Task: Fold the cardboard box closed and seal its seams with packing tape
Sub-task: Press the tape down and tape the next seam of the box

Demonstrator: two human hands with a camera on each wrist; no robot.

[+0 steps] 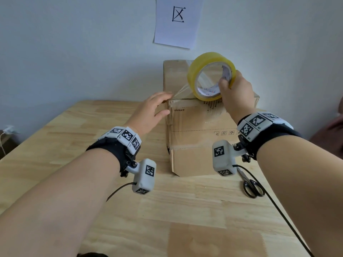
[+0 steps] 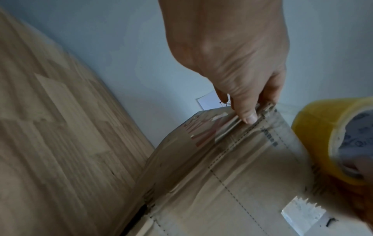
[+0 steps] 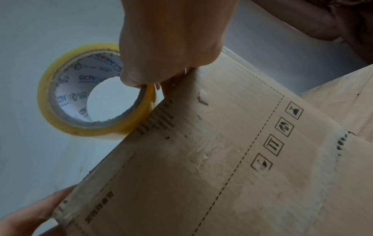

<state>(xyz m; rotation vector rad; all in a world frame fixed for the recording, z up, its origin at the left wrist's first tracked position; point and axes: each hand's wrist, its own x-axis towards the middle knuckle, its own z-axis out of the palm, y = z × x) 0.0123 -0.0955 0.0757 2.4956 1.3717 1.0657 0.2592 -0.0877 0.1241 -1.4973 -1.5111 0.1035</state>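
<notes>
A brown cardboard box [image 1: 196,145] stands on the wooden table against the wall, its top flaps folded down. My right hand [image 1: 235,93] grips a yellow roll of packing tape [image 1: 209,75] over the box's top front edge, thumb inside the core. A clear strip of tape [image 1: 182,90] stretches from the roll to the box's top left corner. My left hand [image 1: 154,110] lies with straight fingers on that corner, holding the tape end down; the left wrist view shows its fingertips [image 2: 249,117] on the taped edge. The roll [image 3: 95,91] touches the box edge [image 3: 153,121].
Black-handled scissors [image 1: 251,186] lie on the table [image 1: 92,145] right of the box. A white paper sign [image 1: 178,21] hangs on the wall behind. Camera cables trail from both wrists. A dark object [image 1: 330,134] sits at the right edge.
</notes>
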